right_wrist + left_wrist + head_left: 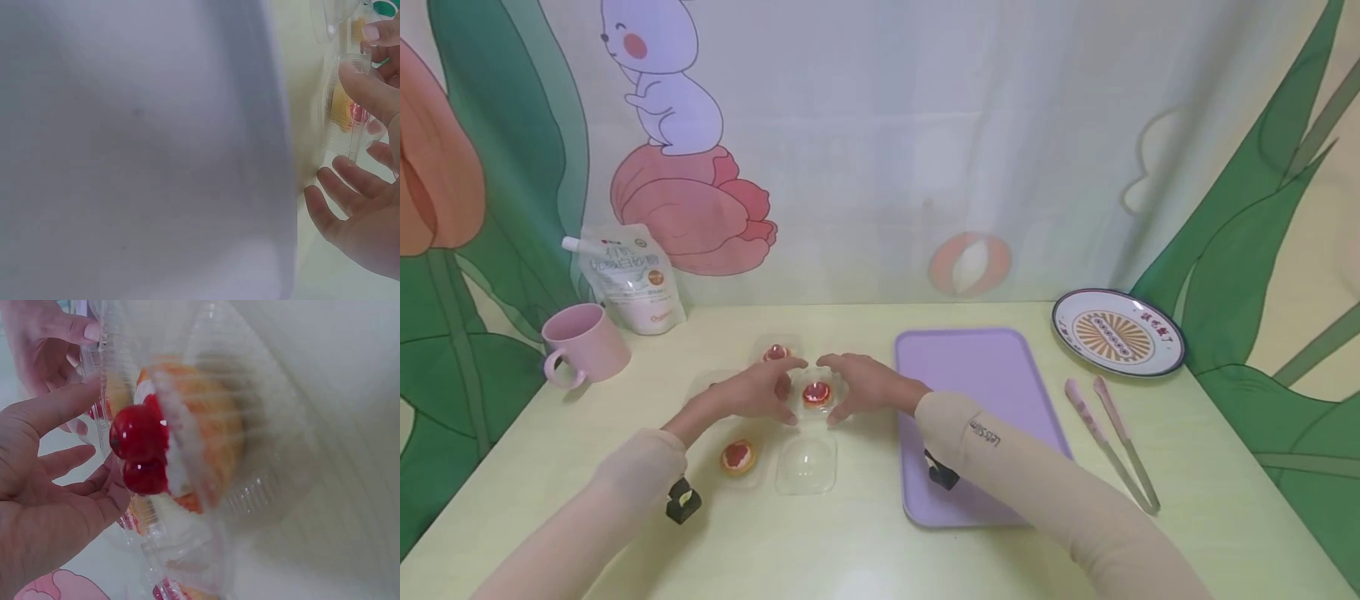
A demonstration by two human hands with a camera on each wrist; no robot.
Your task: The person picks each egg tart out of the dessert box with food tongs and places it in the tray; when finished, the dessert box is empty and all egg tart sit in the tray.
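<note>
A small tart [816, 393] with a red topping sits in a clear plastic box [349, 140] between my two hands. From the left, my left hand [758, 390] curves toward that box, thumb and fingers spread apart. My right hand [871, 386] faces it from the other side, thumb and fingers likewise spread around the box. Whether either hand touches the plastic is hard to tell. Just in front lies an empty clear plastic half [806, 464]. Close to the left wrist camera is another boxed tart [212, 437] with white cream and shiny red cherries [137, 432].
Another tart [777, 353] sits in clear plastic behind my hands. Beneath my right forearm lies a purple tray [962, 358]. Farther right are a patterned plate [1116, 333] and tongs [1108, 442]. A pink mug [587, 342] and a white pouch [636, 287] stand at the back left.
</note>
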